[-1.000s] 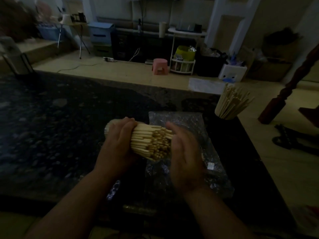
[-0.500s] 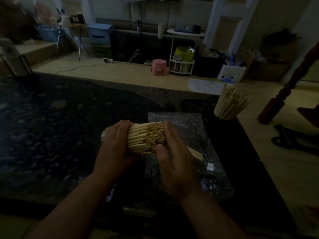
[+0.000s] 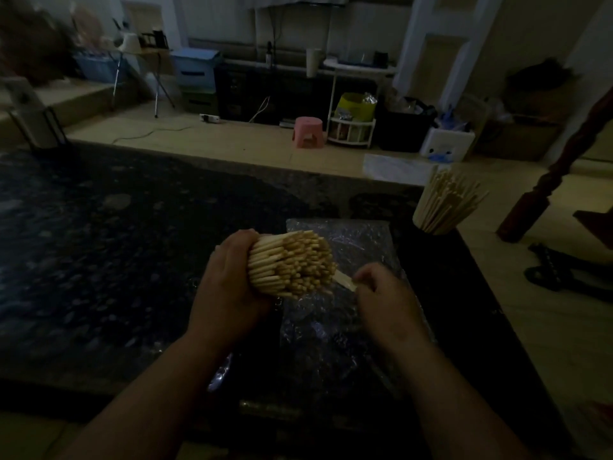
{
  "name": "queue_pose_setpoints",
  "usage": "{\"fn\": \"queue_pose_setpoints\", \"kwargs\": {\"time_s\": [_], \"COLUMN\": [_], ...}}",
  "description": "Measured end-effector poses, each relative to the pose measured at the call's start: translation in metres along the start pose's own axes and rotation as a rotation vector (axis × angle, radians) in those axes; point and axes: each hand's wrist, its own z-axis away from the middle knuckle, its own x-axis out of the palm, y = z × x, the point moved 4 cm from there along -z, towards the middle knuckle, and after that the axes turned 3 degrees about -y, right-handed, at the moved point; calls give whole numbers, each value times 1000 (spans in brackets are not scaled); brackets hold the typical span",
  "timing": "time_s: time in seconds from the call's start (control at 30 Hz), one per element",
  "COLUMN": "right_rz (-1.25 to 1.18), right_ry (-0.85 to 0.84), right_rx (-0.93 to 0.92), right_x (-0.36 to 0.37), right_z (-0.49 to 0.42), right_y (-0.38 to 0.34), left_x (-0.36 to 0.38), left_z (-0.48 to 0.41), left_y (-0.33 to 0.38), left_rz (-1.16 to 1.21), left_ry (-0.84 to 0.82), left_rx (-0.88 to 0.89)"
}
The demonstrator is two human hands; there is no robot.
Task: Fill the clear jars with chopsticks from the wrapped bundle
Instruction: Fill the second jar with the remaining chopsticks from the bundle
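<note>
A thick bundle of pale chopsticks [image 3: 292, 263] lies sideways over the dark stone table [image 3: 99, 244], its cut ends facing me. My left hand [image 3: 229, 280] grips the bundle around its left part. My right hand [image 3: 381, 293] is just right of the bundle's ends and pinches a chopstick or two [image 3: 345, 279] that stick out from the lower edge. Under both hands lies a clear bubble-wrap sheet [image 3: 358, 247]. At the table's far right corner stands a clear jar [image 3: 438, 210] holding several chopsticks that fan out at the top.
The table's right edge runs close past the jar, with tiled floor beyond. A dark red wooden post [image 3: 544, 180] stands right of the jar. Dark objects [image 3: 564, 270] lie on the floor at right. A pink stool [image 3: 306, 131] and shelves stand far behind.
My right hand has come off the bundle's ends and moved right and down, drawing out a chopstick or two. My left hand has turned the bundle's ends more toward me.
</note>
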Motion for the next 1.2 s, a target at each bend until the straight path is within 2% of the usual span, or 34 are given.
{"fn": "queue_pose_setpoints", "kwargs": {"time_s": [0.07, 0.2, 0.43, 0.6, 0.67, 0.77, 0.87, 0.93, 1.03, 1.2], "right_rz": [130, 255, 603, 598, 537, 402, 489, 565, 598, 643], "right_ry": [-94, -176, -543, -630, -574, -347, -134, -120, -206, -116], "right_rx": [15, 17, 168, 287, 334, 380, 279, 219, 214, 119], "right_x": [2, 6, 38, 48, 54, 60, 59, 64, 77, 75], "right_z": [-3, -4, -2, 2, 3, 1, -8, -21, -44, -79], "right_y": [8, 17, 40, 47, 50, 55, 54, 58, 71, 67], "left_x": [-1, -1, -4, -3, -3, -2, -2, 0, 2, 2], "left_z": [0, -1, -5, -6, -6, -9, -12, -13, -14, -16], "left_y": [0, -5, -12, -15, -13, -10, -8, -8, -8, -10], "left_rz": [7, 31, 138, 149, 160, 175, 209, 233, 241, 240], "left_ry": [6, 2, 38, 18, 15, 19, 35, 36, 32, 38], "left_rx": [-28, -100, -239, -254, -256, -256, -257, -264, -255, -229]}}
